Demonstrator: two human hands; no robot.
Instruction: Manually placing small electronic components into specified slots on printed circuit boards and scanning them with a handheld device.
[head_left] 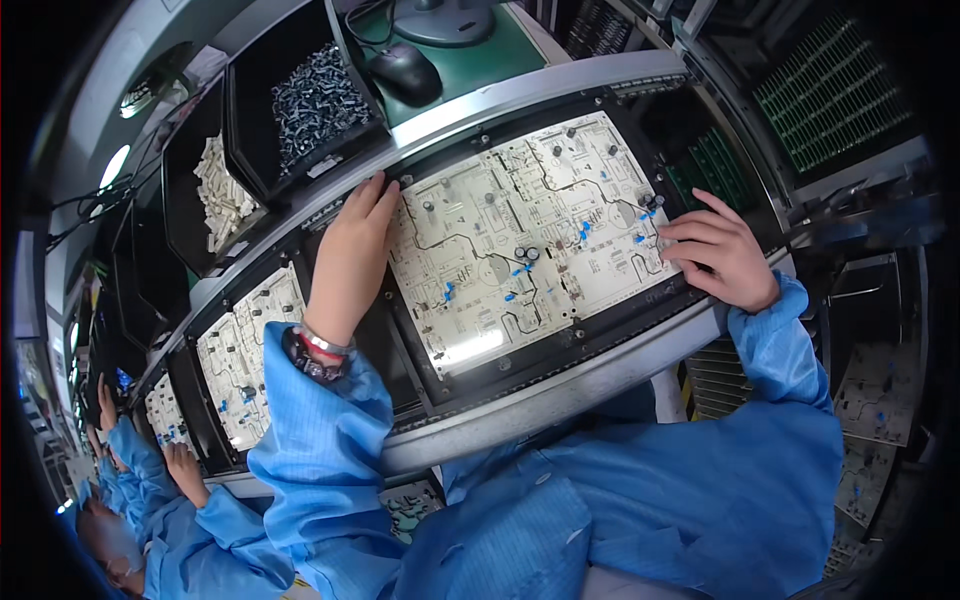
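Note:
A white circuit board (pixel 470 330) lies in a black carrier frame on the conveyor, with small blue and black components standing on it. My left hand (pixel 352 250) rests with its fingers stretched out along the board's left edge, fingertips near the far corner. Over the right edge, my right hand (pixel 725 255) has its fingers apart and slightly bent, their tips by the blue components there. Nothing shows between the fingers of either hand. Whether the right fingertips touch the board I cannot tell.
Beyond the rail stand a black bin of dark metallic parts (pixel 318 105) and a bin of white parts (pixel 222 195). A black mouse (pixel 405 72) sits on a green surface. More boards (pixel 250 350) lie to the left, where a co-worker's hand (pixel 186 470) works. Racked boards (pixel 870 390) stand right.

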